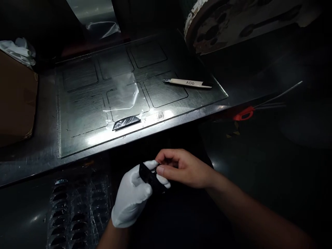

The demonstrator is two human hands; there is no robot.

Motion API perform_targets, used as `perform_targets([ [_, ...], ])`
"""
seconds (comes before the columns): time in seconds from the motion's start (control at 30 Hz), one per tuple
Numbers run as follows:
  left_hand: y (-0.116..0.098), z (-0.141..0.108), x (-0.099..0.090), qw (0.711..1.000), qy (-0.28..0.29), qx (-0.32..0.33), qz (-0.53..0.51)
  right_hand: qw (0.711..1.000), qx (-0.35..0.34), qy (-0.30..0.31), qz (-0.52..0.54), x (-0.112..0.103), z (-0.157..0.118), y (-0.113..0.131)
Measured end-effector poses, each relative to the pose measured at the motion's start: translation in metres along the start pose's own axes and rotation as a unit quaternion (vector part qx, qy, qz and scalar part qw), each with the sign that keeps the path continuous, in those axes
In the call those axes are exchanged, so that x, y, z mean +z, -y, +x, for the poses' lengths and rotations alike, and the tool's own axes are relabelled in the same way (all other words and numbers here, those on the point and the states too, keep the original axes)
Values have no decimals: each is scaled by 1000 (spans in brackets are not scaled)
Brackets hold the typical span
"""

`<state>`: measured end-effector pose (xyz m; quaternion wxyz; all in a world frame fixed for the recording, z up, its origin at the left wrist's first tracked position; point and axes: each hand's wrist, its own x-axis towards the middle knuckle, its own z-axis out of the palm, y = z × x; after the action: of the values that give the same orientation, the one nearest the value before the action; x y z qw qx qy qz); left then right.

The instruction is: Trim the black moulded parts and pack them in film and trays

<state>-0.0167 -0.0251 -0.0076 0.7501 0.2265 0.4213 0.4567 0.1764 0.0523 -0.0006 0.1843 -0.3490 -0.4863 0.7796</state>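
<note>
In a white glove, my left hand (pixel 132 197) grips a small black angular piece (pixel 148 175) between thumb and fingers, below the bench edge. My bare right hand (pixel 185 169) meets it at the piece's right end. Its thumb and forefinger are pinched together there, and what lies between them is hidden. On the bench above, a dark trapezoid piece with a shiny film-like surface (pixel 126 122) lies near the front edge of a glass sheet (pixel 85 119). A clear plastic film (pixel 121 93) is just behind it.
A white craft knife marked A06 (pixel 190 82) rests on the glass. Below left stands a clear tray (pixel 88 207) with rows of dark pieces. A cardboard box (pixel 17 100) is at left, red-handled scissors (pixel 243 113) at right, and a worn machine part (pixel 225 27) behind.
</note>
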Motion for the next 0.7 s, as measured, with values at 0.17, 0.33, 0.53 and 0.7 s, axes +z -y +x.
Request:
perform_targets([
  [0.17,-7,-2,1,989,-68,-12,133,983,-71,-27,-165,0,0,3],
  [0.33,-8,-2,3,952,-211,-6,222,832,-329,-126,-428,9,1,-1],
  [0.53,3,1,-17,997,-72,-28,11,941,-169,-38,-291,9,9,8],
  [0.7,-10,-15,-35,997,-45,-18,-60,871,-278,21,-404,20,22,35],
])
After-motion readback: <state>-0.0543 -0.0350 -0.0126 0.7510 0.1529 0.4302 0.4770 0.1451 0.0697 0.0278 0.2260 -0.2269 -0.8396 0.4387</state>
